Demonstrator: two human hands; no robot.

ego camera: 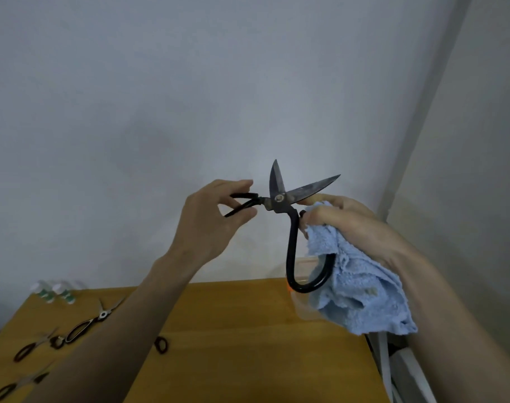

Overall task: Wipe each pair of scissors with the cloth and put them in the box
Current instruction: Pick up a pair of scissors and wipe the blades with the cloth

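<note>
Head view: black-handled shears [288, 216], blades spread, are held in the air above a wooden worktop [233, 330], the left hand [210, 219] pinching one handle loop. The right hand's [355, 225] grip clenches a blue cloth [361, 295] beside the lower blade; a clear box [301, 270] stands behind, smaller scissors [88, 322] far left.

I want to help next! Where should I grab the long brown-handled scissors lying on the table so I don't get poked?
Take the long scissors by the brown oval handle loop, coming from the near left side. Their thin blades are slightly open and point away toward the wall, so the handle end keeps your fingers off the tips. That end lies beside another pair's handle, so reach carefully.
</note>
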